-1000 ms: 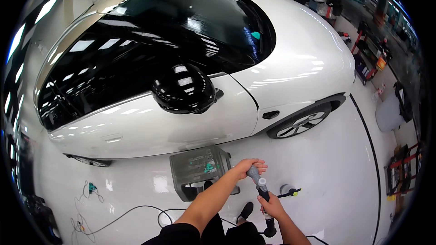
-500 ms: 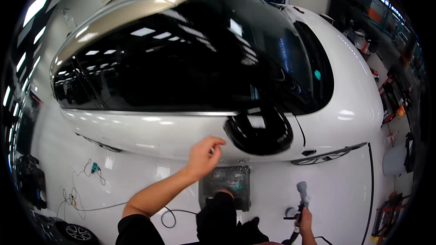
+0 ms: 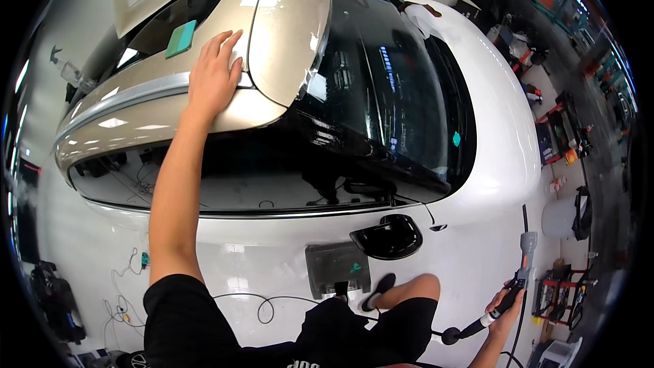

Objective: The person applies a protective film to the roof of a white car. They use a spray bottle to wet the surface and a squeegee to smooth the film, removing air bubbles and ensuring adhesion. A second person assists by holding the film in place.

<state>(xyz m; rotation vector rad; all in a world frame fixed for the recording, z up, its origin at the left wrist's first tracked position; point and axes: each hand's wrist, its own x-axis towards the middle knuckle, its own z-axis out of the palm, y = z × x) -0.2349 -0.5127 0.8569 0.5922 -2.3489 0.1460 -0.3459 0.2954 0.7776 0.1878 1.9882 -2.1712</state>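
Observation:
My left hand (image 3: 216,71) reaches up onto the beige roof (image 3: 153,68) of a white car (image 3: 507,102), its fingers spread, over the silver roof rail (image 3: 153,86). Left of the fingertips, a green squeegee-like pad (image 3: 180,39) lies on the roof. Low at the right, my right hand (image 3: 507,307) grips a long grey-and-black hand tool (image 3: 527,259) with its grey end pointing up; its exact kind I cannot make out. Clear film (image 3: 293,0) with creases shows at the front of the roof. The black side mirror (image 3: 388,237) juts out below the windows.
A dark step platform (image 3: 337,266) stands beside the car, close to my feet. Black cable (image 3: 266,310) loops across the floor. A spray bottle (image 3: 70,71) is beyond the roof. Toward the right are a pale bin (image 3: 562,218) and red tool carts (image 3: 562,293).
My left hand has risen from beside the mirror to the roof. My right hand has moved right with the tool. My view has risen, showing more of the roof.

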